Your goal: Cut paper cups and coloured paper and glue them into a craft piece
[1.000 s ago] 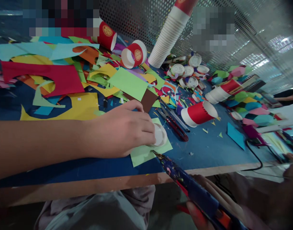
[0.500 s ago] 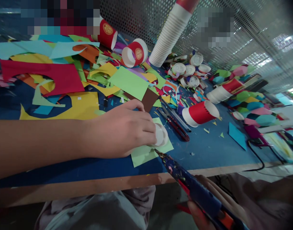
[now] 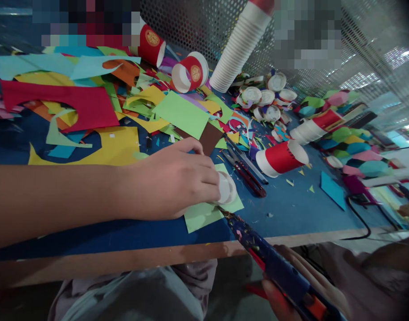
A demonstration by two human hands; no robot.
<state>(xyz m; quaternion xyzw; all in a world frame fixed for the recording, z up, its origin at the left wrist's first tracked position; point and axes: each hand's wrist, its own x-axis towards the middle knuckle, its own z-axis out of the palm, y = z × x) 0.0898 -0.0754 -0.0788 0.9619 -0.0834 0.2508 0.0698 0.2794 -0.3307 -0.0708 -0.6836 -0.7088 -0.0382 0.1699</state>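
Observation:
My left hand is closed on a white round cup base, pressing it against a light green sheet of paper near the table's front edge. Its fingertips are partly hidden behind the knuckles. In my right hand is a blue hot glue gun with bits of paper stuck to it. The dark nozzle points at the lower edge of the cup base, touching or almost touching there; I cannot tell which. Dark red thread snips lie just beyond the green sheet.
Coloured paper offcuts cover the back left of the blue table. A red-and-white paper cup lies on its side. Behind stands a tall cup stack by a perforated metal screen. A black cable hangs at the right.
The view has shifted very slightly. Both hands, the cup base and the glue gun keep the same positions relative to one another. Part of another person's hand now shows at the right edge.

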